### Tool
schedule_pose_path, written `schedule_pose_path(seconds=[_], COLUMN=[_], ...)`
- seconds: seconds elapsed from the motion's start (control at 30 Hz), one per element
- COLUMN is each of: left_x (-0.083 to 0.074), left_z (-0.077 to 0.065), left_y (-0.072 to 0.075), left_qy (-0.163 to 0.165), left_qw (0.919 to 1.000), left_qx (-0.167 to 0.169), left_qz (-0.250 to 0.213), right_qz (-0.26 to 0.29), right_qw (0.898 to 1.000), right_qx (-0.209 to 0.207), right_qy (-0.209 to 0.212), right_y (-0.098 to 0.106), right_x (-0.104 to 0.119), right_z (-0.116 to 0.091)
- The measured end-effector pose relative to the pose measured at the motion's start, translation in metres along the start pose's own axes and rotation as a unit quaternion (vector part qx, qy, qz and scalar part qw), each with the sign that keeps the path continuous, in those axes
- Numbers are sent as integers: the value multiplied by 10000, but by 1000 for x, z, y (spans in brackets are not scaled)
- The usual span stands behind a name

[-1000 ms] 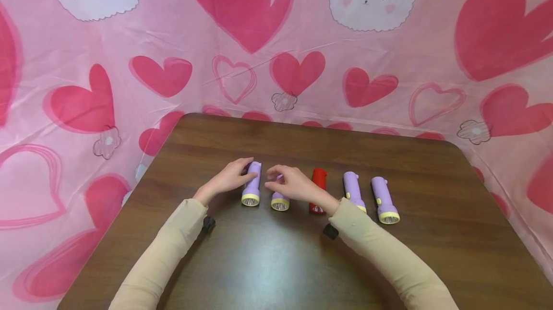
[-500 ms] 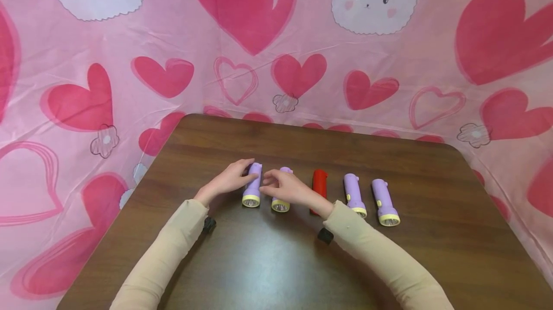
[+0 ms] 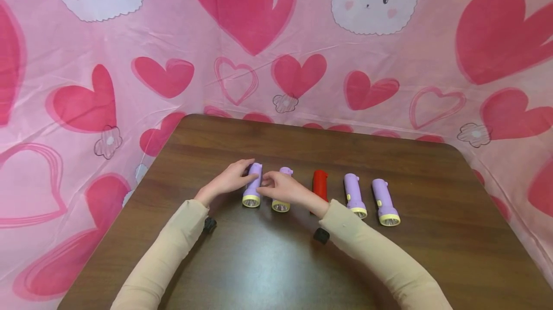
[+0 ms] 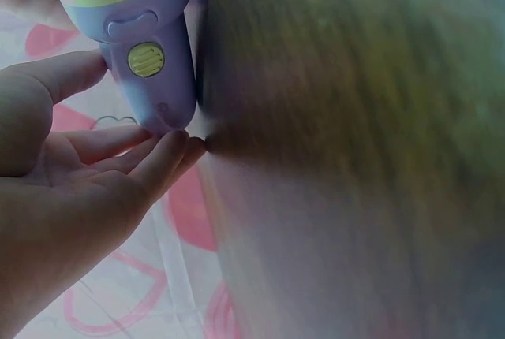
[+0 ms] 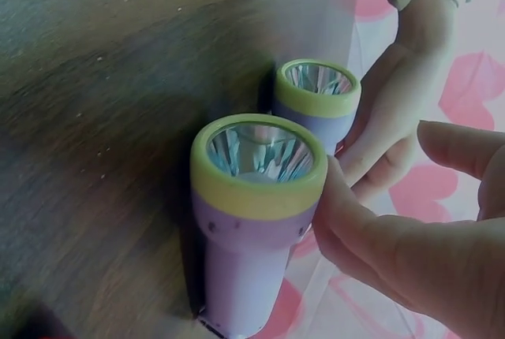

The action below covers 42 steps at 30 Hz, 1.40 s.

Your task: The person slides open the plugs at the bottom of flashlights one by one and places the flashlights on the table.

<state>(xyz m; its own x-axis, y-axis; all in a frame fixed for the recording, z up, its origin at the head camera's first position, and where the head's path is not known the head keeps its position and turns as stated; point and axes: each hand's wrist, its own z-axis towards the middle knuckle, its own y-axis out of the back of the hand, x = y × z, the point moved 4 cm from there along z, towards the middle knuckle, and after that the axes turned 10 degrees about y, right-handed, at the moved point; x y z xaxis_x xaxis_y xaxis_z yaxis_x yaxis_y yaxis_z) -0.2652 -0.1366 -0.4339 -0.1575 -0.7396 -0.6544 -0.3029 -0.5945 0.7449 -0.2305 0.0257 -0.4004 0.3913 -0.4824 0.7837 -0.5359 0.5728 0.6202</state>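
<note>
My left hand (image 3: 225,180) holds the leftmost purple flashlight (image 3: 254,186) lightly as it lies on the table. In the left wrist view the thumb touches its body near the yellow switch (image 4: 146,59), with the fingertips at the tail end. Just to the right, my right hand (image 3: 287,189) hovers over a second purple flashlight (image 3: 281,206), partly hiding it. Its fingers are loosely bent, and its thumb tip is close to the leftmost flashlight. In the right wrist view nothing sits between the right thumb and fingers, and the second flashlight (image 5: 248,276) stands in front.
Farther right in the same row lie a red flashlight (image 3: 320,183), partly behind the right wrist, and two more purple flashlights (image 3: 353,190) with yellow rims. The brown table (image 3: 259,262) meets a pink heart-patterned cloth (image 3: 376,51) at its back and sides.
My right hand has moved a little left toward the leftmost flashlight, uncovering the tail of the second one. The left hand has stayed on its flashlight.
</note>
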Motion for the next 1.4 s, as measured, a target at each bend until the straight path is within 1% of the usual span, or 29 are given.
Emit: schedule_pose_path(seconds=[0.13, 0.27, 0.4, 0.5, 0.63, 0.8, 1.03, 1.4], left_x=[0, -1, -1, -1, 0, 0, 0, 4], left_z=[-1, -1, -2, -1, 0, 1, 1, 0], left_y=[1, 1, 1, 1, 1, 1, 1, -1], left_qy=[-34, 4, 48, 57, 102, 13, -45, 138], left_qw=[10000, 10000, 10000, 10000, 9999, 10000, 9999, 9999], left_qx=[-48, -39, 0, 31, 75, -8, -45, 88], left_qz=[12, -14, -26, -32, -59, 49, 90, -34], right_qz=[-212, -330, -409, -417, -455, -591, -579, -697], right_qw=[9998, 9994, 9989, 9989, 9989, 9982, 9981, 9964], right_qx=[-28, -97, -75, -22, -2, 1, 29, 358], right_qy=[39, -87, -224, -233, -132, -110, -195, -316], right_y=[-2, -5, -7, -8, -10, -12, -13, -18], right_x=[3, 4, 5, 5, 3, 2, 3, 4], right_z=[3, 4, 5, 6, 9, 10, 11, 15])
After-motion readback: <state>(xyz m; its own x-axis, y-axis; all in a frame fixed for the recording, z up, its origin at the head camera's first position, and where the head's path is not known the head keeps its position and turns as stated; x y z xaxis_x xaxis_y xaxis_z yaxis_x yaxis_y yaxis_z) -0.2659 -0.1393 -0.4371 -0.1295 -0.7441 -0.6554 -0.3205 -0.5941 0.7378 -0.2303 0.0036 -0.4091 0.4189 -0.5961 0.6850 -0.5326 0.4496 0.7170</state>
